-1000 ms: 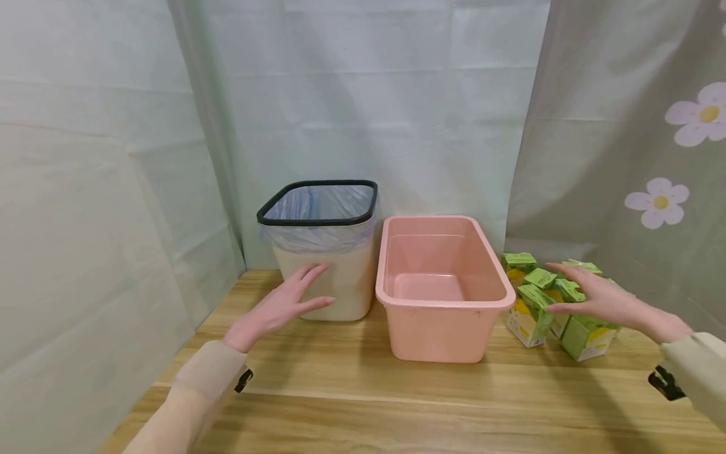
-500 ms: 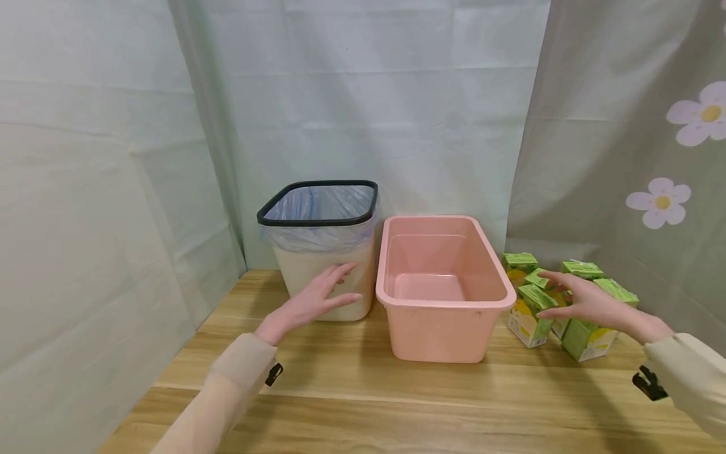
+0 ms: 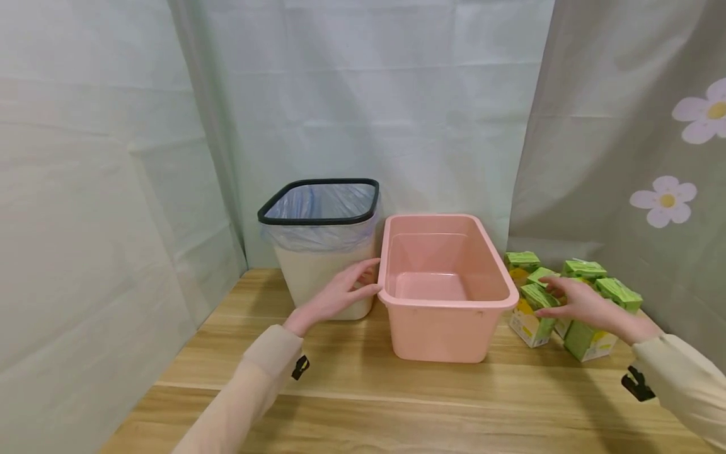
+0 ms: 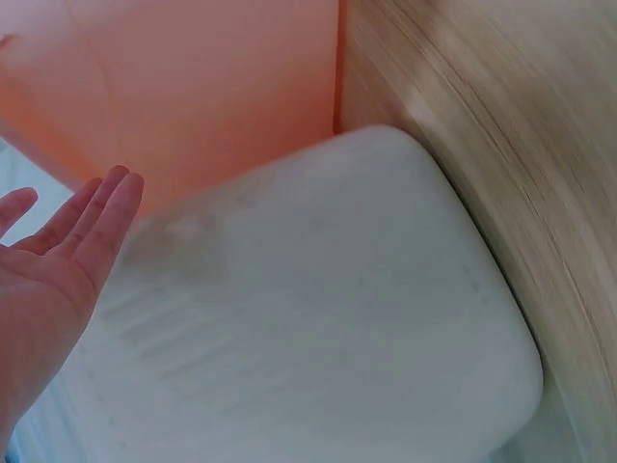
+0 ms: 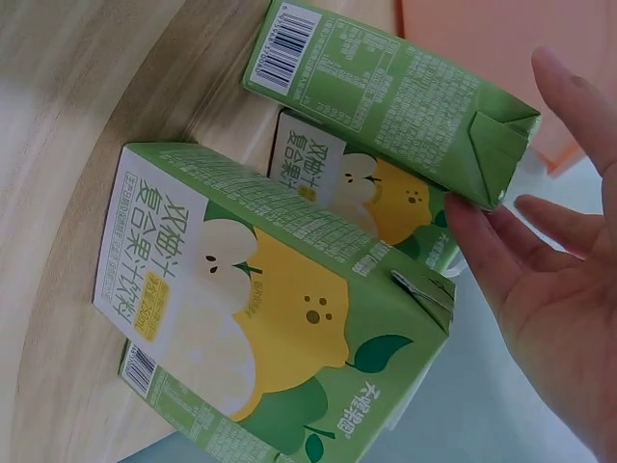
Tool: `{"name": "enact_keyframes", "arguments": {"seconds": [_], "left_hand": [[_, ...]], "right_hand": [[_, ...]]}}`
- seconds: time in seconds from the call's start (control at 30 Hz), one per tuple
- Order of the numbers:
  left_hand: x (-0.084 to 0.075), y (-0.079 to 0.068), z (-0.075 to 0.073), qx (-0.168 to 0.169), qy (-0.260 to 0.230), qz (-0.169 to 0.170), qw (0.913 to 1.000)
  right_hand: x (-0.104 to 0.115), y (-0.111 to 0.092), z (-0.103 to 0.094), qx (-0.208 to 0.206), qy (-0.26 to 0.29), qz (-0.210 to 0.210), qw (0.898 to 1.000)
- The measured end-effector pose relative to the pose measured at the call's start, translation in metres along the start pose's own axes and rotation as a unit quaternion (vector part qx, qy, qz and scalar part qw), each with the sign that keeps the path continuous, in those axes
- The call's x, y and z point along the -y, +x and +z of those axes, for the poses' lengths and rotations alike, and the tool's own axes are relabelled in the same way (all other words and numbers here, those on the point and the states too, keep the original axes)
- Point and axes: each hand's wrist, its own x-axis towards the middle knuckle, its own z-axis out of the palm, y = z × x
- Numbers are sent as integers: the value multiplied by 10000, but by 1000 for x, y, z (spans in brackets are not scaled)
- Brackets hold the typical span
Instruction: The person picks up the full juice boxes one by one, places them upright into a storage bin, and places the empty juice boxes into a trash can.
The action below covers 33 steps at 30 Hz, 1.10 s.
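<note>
My left hand (image 3: 334,297) is at the left rim of a pink plastic tub (image 3: 442,334), fingertips right at the rim and fingers extended. In the left wrist view that hand (image 4: 58,280) shows its palm, with nothing in it. On the right, my right hand (image 3: 590,308) reaches over a group of green juice cartons. Its fingertips meet the top end of one upright carton (image 5: 386,106), while the thumb stands apart on the other side of that carton. A larger-looking juice carton (image 5: 280,309) with yellow fruit printed on it stands closer to the right wrist camera.
A white waste bin (image 3: 303,265) with a black rim and a bluish plastic liner (image 3: 317,236) stands left of the tub. All of it rests on a wooden table (image 3: 363,416). Pale cloth (image 3: 386,113) hangs behind and to the left.
My left hand has moved right, from in front of the waste bin to the tub's rim. My right hand has shifted left over the cartons, its thumb and fingers drawing a little closer together.
</note>
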Motion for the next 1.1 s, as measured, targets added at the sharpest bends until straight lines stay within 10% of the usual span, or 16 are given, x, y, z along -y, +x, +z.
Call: {"name": "enact_keyframes", "arguments": {"seconds": [0.4,0.67,0.97,1.1], "left_hand": [[6,13,19,-238,-616,-132,9977],[5,17,33,-288,-2016,-329,9785],[-27,12,31,-724,-2025,-346,9760],[-16,16,34,-750,-2423,-595,9655]], "right_hand": [[-1,3,6,2,-316,31,9995],[-1,6,8,-124,-598,-32,9981],[3,8,9,-143,-597,177,9980],[6,8,9,-158,-440,388,9982]]}}
